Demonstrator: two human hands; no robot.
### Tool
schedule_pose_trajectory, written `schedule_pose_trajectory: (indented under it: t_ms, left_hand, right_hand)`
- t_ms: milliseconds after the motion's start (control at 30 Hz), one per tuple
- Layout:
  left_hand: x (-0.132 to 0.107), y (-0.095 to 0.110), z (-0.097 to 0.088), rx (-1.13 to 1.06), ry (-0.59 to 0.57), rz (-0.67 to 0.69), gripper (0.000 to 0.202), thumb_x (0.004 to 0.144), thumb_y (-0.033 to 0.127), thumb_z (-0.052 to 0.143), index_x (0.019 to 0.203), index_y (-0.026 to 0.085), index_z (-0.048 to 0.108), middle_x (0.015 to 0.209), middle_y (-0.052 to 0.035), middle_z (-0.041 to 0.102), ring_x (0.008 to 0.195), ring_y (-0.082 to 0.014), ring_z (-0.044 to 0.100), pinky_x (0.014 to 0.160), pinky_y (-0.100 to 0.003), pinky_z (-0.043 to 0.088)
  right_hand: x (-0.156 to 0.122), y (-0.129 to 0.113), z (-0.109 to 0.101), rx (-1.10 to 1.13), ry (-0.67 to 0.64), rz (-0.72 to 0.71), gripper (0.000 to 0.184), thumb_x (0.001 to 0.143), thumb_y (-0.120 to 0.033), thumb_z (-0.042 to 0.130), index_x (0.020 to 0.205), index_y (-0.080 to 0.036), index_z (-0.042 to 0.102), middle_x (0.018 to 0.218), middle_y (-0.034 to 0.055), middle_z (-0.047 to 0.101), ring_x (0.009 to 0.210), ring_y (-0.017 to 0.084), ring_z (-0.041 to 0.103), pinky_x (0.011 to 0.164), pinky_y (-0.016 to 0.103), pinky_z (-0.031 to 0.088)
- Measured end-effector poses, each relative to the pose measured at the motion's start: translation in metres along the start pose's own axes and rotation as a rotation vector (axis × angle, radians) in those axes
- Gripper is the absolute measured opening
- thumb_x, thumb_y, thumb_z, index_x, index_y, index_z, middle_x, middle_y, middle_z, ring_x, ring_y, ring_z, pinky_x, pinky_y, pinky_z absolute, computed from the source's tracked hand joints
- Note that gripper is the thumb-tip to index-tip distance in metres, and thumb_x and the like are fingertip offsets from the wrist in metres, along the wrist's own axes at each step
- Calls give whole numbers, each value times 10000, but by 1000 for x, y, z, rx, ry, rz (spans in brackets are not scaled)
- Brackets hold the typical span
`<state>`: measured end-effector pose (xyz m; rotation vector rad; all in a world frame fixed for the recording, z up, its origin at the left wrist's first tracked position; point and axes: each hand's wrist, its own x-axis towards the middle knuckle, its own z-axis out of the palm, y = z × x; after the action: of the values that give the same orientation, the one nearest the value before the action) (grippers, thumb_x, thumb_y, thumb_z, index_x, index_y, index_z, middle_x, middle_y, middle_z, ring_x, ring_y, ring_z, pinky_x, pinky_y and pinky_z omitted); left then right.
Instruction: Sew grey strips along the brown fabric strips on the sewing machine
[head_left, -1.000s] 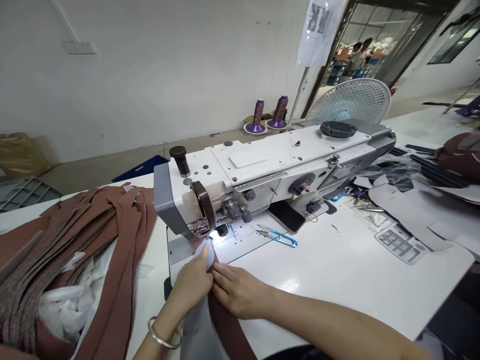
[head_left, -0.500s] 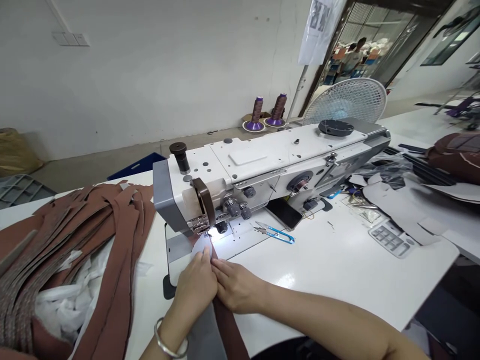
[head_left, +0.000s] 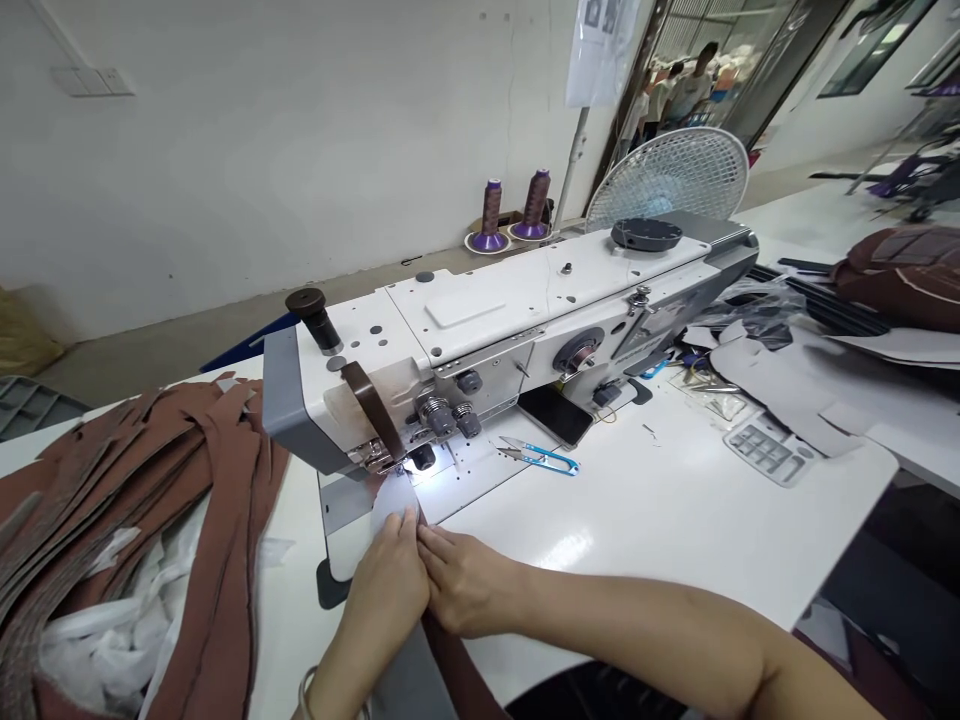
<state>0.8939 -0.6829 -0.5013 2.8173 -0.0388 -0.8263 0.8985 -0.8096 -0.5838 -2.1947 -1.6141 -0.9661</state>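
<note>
My left hand (head_left: 391, 572) is closed on a brown fabric strip with a pale grey piece (head_left: 393, 502) laid along it, just in front of the sewing machine's (head_left: 480, 308) lit needle area. Pressed against it, my right hand (head_left: 469, 588) pinches the edge of the brown fabric strip (head_left: 459, 668), which trails down between my forearms. A grey length (head_left: 411, 678) hangs beside it. The fingertips hide where the layers meet. The far end of the work lies under the presser foot. To the right, blue-handled thread snips (head_left: 551, 459) lie on the table.
Brown cut strips (head_left: 232, 500) are heaped at the left with white material (head_left: 120, 640). A phone (head_left: 556, 415) lies under the machine arm. Two thread cones (head_left: 491, 215) and a fan (head_left: 675, 175) stand behind. Scraps (head_left: 787, 385) lie at the right; people show beyond the doorway.
The view has swung right, so the machine sits further left in it. My hands keep their hold, with slightly more of the pale piece showing between fingertips and needle.
</note>
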Motion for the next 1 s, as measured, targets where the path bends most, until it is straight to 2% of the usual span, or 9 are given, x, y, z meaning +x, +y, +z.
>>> schedule_pose_trajectory:
  t_ms: [133,233,433,667,1000]
  left_hand:
    - [4,-3,2,-18,22,32,555,900,10,226,1425,43,401,1278,-165,556,1210,-205,503,1058,-282,344]
    - [8,-7,6,-34,76,43,560,903,8,217,1442,41,366,1203,-155,574,1154,-201,527,1035,-291,372]
    - [5,-7,5,-54,36,-2,522,931,47,244,1437,59,372,1248,-152,529,1180,-203,508,1014,-283,380]
    - [2,-4,0,-62,4,13,519,936,34,237,1444,29,342,1221,-154,523,1154,-186,507,1030,-263,355]
    - [2,-6,-1,-131,-7,0,527,928,23,243,1440,60,362,1204,-136,512,1158,-189,503,1004,-258,368]
  right_hand:
    - [3,1,0,-11,51,18,203,788,-88,489,802,-19,679,880,241,690,836,300,674,869,447,541]
    - [3,1,2,-30,30,21,202,795,-98,501,823,-19,685,893,232,695,849,299,673,864,445,546]
    - [2,1,4,-67,-45,-24,181,812,-124,528,842,-30,680,901,233,694,856,292,669,863,452,542]
    - [5,1,2,-64,19,2,180,767,-122,520,769,-50,685,821,217,693,772,287,659,751,430,550]
    - [7,0,0,-39,20,9,157,771,-105,527,743,-71,678,768,190,683,747,267,647,763,433,558]
